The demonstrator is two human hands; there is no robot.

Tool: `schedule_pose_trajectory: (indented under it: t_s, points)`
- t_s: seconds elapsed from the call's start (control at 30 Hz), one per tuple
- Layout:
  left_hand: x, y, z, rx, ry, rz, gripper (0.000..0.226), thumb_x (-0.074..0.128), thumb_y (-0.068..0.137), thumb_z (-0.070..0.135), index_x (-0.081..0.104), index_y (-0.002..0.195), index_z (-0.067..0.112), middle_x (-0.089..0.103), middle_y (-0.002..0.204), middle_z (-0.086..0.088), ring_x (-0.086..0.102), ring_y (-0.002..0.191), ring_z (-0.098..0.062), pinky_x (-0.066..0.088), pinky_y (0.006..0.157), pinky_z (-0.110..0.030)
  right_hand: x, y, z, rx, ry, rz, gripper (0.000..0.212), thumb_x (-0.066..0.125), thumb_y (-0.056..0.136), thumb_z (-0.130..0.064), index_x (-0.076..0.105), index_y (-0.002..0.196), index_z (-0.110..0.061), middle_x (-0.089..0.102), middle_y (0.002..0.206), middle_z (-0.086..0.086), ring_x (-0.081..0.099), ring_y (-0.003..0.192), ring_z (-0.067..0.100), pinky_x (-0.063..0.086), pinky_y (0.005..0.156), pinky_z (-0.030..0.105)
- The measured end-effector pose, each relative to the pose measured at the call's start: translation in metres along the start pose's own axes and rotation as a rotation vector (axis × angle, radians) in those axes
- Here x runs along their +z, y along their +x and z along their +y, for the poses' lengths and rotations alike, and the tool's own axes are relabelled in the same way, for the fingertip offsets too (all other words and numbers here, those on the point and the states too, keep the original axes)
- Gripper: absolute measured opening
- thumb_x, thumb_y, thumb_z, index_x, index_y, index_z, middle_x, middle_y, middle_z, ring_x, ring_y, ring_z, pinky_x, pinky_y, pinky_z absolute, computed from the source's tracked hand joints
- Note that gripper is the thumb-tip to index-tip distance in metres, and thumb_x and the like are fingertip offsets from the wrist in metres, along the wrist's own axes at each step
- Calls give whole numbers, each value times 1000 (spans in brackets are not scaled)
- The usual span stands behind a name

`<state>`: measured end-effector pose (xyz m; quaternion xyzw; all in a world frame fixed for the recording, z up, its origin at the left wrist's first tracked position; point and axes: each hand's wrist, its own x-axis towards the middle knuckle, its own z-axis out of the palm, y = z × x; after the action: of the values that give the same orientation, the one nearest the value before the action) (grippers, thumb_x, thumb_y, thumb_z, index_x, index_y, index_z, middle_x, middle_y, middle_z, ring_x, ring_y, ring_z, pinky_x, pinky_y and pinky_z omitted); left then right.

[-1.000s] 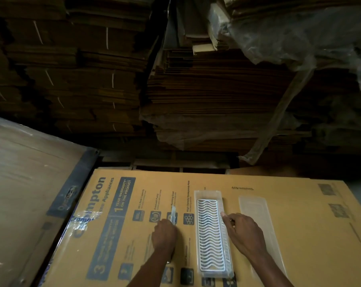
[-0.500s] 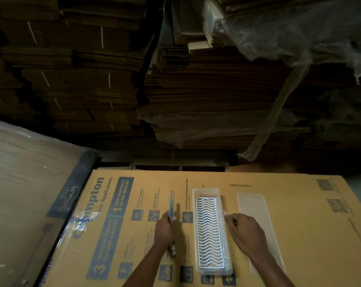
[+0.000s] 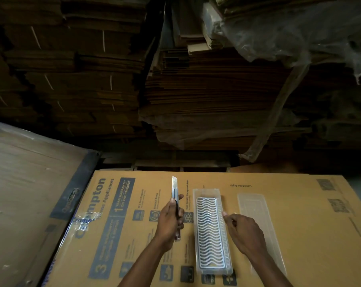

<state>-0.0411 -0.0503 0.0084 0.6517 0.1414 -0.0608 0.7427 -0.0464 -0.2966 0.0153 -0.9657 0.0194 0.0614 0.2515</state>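
My left hand grips a metal utility knife with its blade pointing away from me, just above a printed cardboard box. To its right lies a clear plastic tray holding a white wavy grille. My right hand sits at the tray's right edge, fingers curled, fingertips touching the rim. A second clear plastic piece, like a lid, lies further right, partly under my right wrist.
Tall stacks of flattened cardboard fill the dark background, some under plastic wrap. A plastic-wrapped flat carton lies tilted at the left, next to the box.
My left hand has lifted the knife and moved it forward; more of the blade end shows beyond the fingers. My right hand stays at the tray's edge.
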Motion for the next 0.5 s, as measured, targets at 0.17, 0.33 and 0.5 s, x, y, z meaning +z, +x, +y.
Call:
schedule_pose_trajectory:
  t_s: [0.17, 0.33, 0.5]
  points:
    - [4, -4, 10, -39, -83, -74, 35, 33, 109, 29, 50, 137, 17, 42, 69, 1, 28, 53, -9, 28, 49, -24, 5, 4, 1, -6, -24, 13, 56, 29, 94, -71, 69, 82, -34, 64, 67, -8, 60, 64, 5, 38, 49, 24]
    - [2, -3, 14, -62, -132, -131, 30, 32, 110, 21, 46, 135, 17, 43, 75, 1, 32, 57, -9, 32, 52, -23, 3, 4, -1, -1, -23, 1, 57, 28, 94, -71, 70, 82, -33, 66, 70, -8, 60, 65, 5, 39, 49, 24]
    - [2, -3, 21, -68, -162, -201, 22, 32, 109, 15, 45, 125, 7, 46, 81, -2, 37, 59, -9, 37, 55, -21, -4, 3, -4, 13, -11, -3, 52, 28, 95, -68, 43, 58, -35, 53, 58, -7, 53, 56, 6, 31, 46, 26]
